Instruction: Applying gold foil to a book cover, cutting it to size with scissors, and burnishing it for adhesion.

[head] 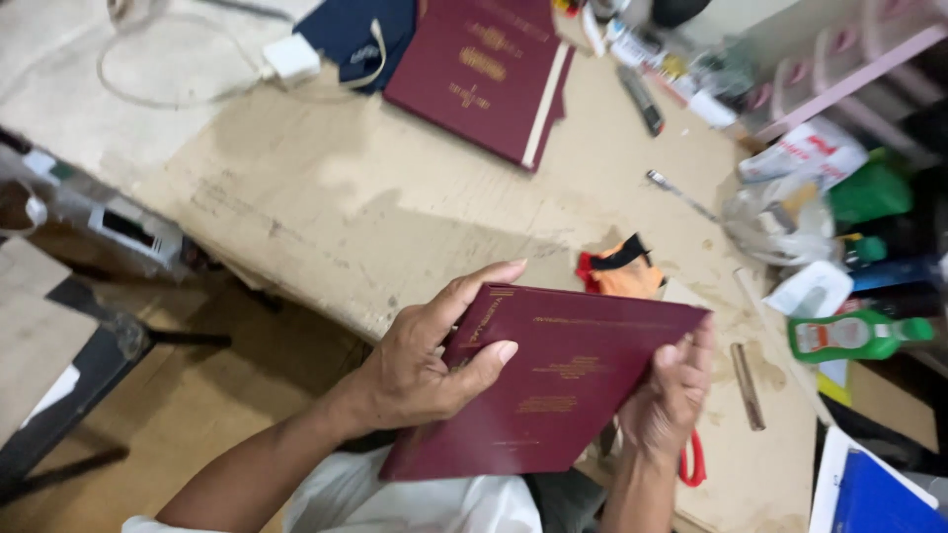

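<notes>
1. My left hand [425, 360] grips the maroon book [553, 385] at its spine edge, thumb across the cover, fingers curled round behind.
2. My right hand [671, 395] clasps the same book at its right edge, fingertips over the rim. The book is tilted, held up above my lap and the near edge of the table [395, 217].
3. Just under my right wrist, red scissor handles [693, 462] peek out.
4. Beside my right hand a brown stick [748, 385] lies on the table, with a green bottle [857, 336] on its side further right.
5. Just beyond the book sits an orange and red cloth [620, 271].
6. Further off, a metal tool [681, 195] lies on the bare tabletop.
7. At the far edge rests a second maroon book [479, 74], closed, next to a dark blue pouch [351, 35] and a white charger [291, 59] with its cable looped.
</notes>
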